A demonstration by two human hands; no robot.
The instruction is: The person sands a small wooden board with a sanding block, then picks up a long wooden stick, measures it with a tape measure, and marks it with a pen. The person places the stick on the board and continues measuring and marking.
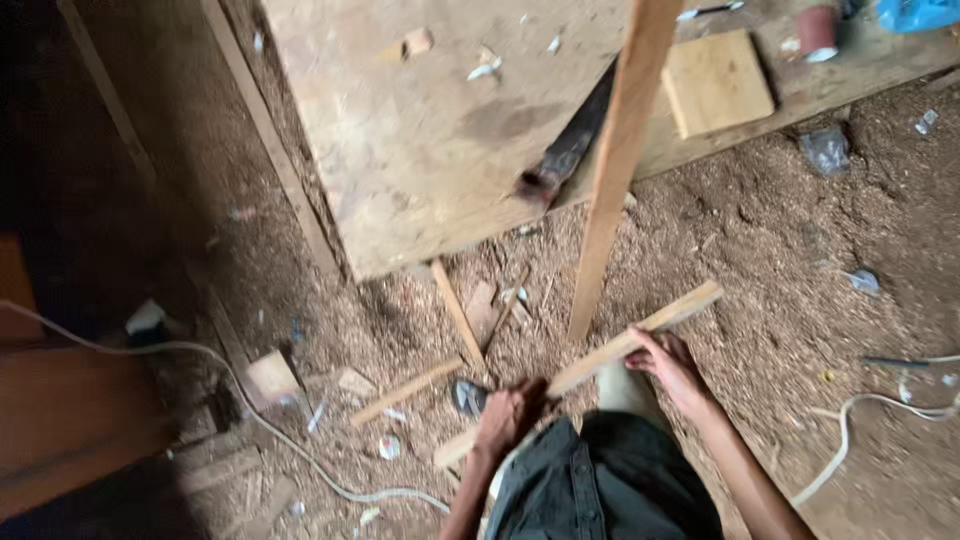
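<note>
Over sawdust floor (pixel 800 300): L hand (pixel 503 418) & R hand (pixel 668 362) on wood strip (pixel 600 358).

Long, flat, pale wooden slat (pixel 590 365): unpainted, rough-sawn, straight. Held low over the sawdust-covered floor, running diagonally from lower left to upper right. Both ends free; gripped at two places near its middle, lower end partly hidden.

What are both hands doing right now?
Left hand: closed on the lower end of the wood strip.
Right hand: closed on the same strip, further up.
</note>
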